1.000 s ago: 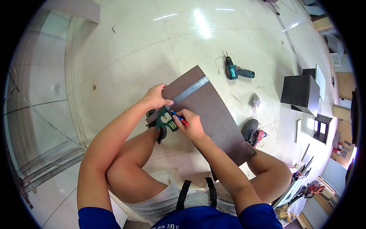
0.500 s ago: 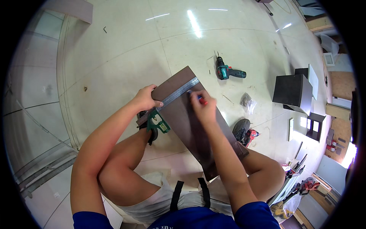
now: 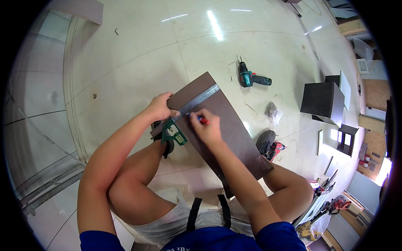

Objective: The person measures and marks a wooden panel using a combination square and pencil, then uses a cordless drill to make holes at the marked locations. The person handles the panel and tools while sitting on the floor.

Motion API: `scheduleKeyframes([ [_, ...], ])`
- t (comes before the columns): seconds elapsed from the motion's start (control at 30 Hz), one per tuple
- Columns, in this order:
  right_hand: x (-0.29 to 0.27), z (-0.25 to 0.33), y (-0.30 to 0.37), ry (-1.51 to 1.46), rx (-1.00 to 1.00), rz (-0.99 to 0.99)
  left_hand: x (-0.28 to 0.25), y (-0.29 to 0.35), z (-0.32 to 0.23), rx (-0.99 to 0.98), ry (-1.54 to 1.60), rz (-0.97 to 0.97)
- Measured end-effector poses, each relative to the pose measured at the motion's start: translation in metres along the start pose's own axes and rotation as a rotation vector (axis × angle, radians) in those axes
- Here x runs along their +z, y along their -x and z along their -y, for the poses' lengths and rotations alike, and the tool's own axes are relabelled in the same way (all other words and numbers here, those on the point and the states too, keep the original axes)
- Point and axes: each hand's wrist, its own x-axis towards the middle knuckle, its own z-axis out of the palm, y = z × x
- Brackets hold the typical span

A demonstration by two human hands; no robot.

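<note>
A dark brown board [image 3: 230,129] lies slanted over my lap. Across its far end runs the steel blade of a combination square [image 3: 198,100], whose green head sits at the board's left edge. My left hand [image 3: 161,107] is closed around that edge, thumb pressing the blade onto the board. In my right hand [image 3: 209,130] is a pen with a red end [image 3: 204,121], its tip at the near side of the blade, not far from my left thumb.
Beyond the board a green and black cordless drill [image 3: 251,78] lies on the tiled floor. A clear plastic bag [image 3: 273,112] and a red tool [image 3: 277,149] are by my right shoe [image 3: 265,142]. Dark box-shaped cabinets [image 3: 321,100] stand at the right. An L-shaped hex key [image 3: 117,31] lies far left.
My right hand has moved left and nearer along the blade with the pen, toward my left thumb. My left hand, the square and the board stay in place.
</note>
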Motion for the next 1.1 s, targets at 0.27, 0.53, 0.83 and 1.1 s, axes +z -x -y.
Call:
scheduleKeyframes([
  [0.27, 0.018, 0.019, 0.009, 0.037, 0.01, 0.129, 0.0, 0.002, -0.001, 0.026, -0.012, -0.009],
  [0.53, -0.098, -0.003, -0.073, -0.161, 0.147, -0.346, -0.003, 0.007, -0.01, 0.011, -0.038, -0.005],
  [0.83, -0.024, 0.011, -0.009, 0.099, -0.119, 0.122, -0.003, 0.007, -0.005, 0.037, -0.043, -0.011],
  [1.1, 0.01, 0.011, 0.011, 0.05, -0.171, 0.268, -0.001, 0.005, -0.005, -0.004, -0.016, 0.007],
])
